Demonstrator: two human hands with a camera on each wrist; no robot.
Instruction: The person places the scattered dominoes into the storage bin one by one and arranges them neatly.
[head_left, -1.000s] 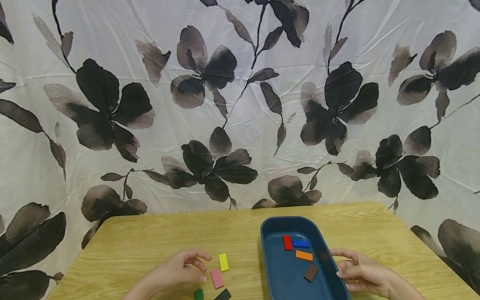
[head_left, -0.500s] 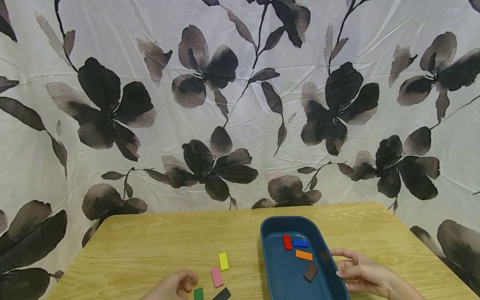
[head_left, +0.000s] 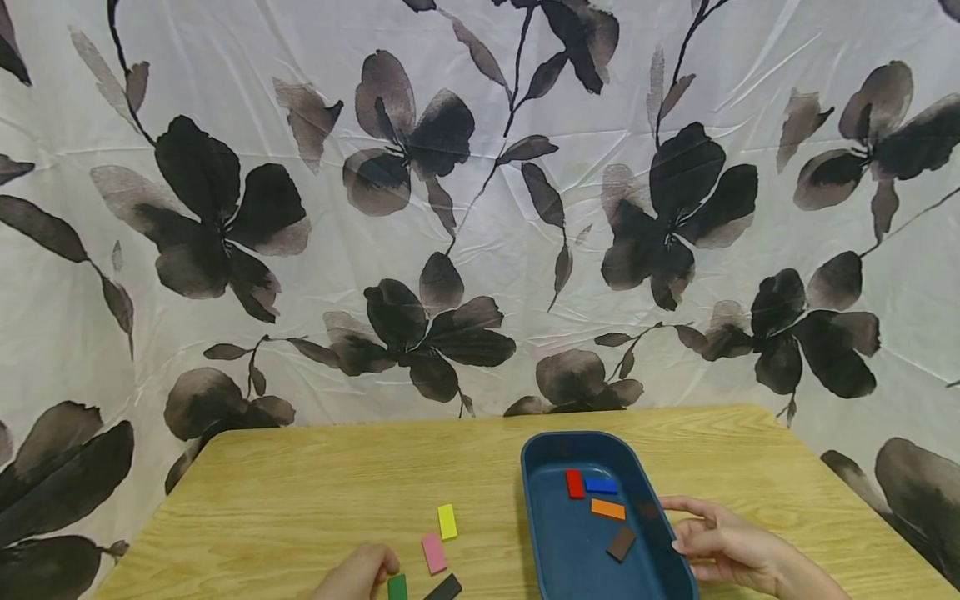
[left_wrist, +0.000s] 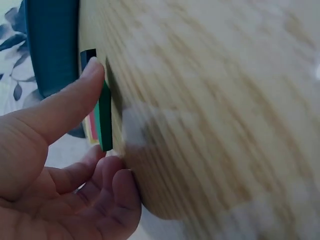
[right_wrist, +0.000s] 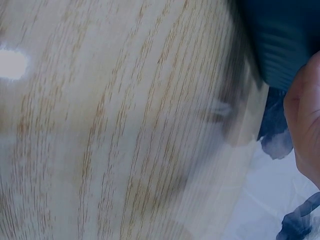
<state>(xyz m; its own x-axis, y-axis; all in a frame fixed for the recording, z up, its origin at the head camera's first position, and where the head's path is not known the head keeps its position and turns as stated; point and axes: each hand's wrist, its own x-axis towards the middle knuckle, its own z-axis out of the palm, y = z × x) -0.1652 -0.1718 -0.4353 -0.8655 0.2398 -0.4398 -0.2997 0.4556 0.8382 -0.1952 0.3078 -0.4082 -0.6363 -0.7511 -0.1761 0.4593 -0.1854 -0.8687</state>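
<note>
- Left hand [head_left: 354,575]: at the green block [head_left: 397,588], which lies on the desk [head_left: 300,475] at the lower border of the head view; thumb [left_wrist: 92,72] and index finger parted moderately about the block's length, the other fingers curled; whether the grip presses on the block cannot be told.
- Right hand [head_left: 727,546]: at the outer right side of the blue tray [head_left: 570,554]; grip fairly wide, index finger extended along the wall, thumb tip at the rim; in the right wrist view only part of this hand shows.
- Beside the green block: black block [head_left: 444,588], angled; pink block [head_left: 433,554]; yellow block [head_left: 447,522], farthest from the person; all on the desk, apart from one another.
- Inside the tray: red block [head_left: 574,484] and blue block [head_left: 602,486], side by side; orange block [head_left: 608,509] nearer the person; brown block [head_left: 621,544] nearest, set obliquely.
- Surfaces: visible block faces plain in colour; flower-printed cloth [head_left: 517,275] behind the desk.
</note>
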